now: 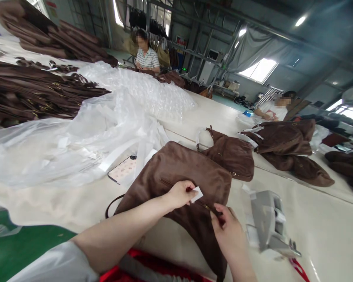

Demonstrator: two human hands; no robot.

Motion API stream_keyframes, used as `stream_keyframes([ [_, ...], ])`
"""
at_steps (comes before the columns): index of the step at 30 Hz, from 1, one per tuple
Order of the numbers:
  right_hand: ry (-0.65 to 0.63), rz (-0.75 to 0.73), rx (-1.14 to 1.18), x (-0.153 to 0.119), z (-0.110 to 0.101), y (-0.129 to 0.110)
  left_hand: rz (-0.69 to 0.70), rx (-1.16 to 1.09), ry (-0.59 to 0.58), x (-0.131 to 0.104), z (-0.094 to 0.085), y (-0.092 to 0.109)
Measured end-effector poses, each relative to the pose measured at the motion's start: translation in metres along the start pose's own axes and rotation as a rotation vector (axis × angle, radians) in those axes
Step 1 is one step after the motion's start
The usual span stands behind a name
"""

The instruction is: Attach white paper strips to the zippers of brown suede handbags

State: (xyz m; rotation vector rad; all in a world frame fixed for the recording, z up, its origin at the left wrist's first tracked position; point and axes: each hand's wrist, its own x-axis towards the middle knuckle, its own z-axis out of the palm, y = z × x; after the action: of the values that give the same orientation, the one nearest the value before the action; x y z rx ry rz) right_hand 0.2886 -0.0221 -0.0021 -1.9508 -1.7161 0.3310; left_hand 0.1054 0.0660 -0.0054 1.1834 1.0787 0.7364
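Observation:
A brown leather-look bag point(191, 166) lies on the pale table in front of me, with a zipper point(207, 206) across its face. Pinched in the fingers of my left hand point(181, 194) is a small white piece of paper point(197, 194), held just over the bag. My right hand point(228, 221) is at the zipper's right end, thumb and forefinger drawn close together there. Whether they grip the zipper pull or only touch the bag, I cannot make out. One dark strap loop point(113, 203) sticks out at the bag's left.
Clear plastic bags point(70, 141) and a phone point(122, 170) lie to the left, before stacked brown straps point(32, 94). A grey tape dispenser point(269, 219) stands right, near red-handled scissors point(298, 268). More brown bags point(285, 137) lie beyond. Two people point(147, 56) work across the table.

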Motion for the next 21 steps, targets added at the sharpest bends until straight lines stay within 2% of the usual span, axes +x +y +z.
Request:
stream_keyframes([
  [6, -0.122, -0.075, -0.308, 0.01, 0.027, -0.003, -0.111, 0.227, -0.234, 0.001, -0.003, -0.01],
  [10, -0.193, -0.068, -0.389, 0.008, 0.038, -0.003, -0.124, 0.361, -0.272, 0.002, -0.004, -0.016],
  [13, -0.232, -0.065, -0.351, 0.006, 0.043, -0.005, -0.091, 0.425, -0.253, 0.003, -0.005, -0.018],
  [21, -0.144, -0.133, -0.076, 0.004, 0.047, -0.011, -0.106, 0.409, -0.278, 0.005, -0.01, -0.014],
])
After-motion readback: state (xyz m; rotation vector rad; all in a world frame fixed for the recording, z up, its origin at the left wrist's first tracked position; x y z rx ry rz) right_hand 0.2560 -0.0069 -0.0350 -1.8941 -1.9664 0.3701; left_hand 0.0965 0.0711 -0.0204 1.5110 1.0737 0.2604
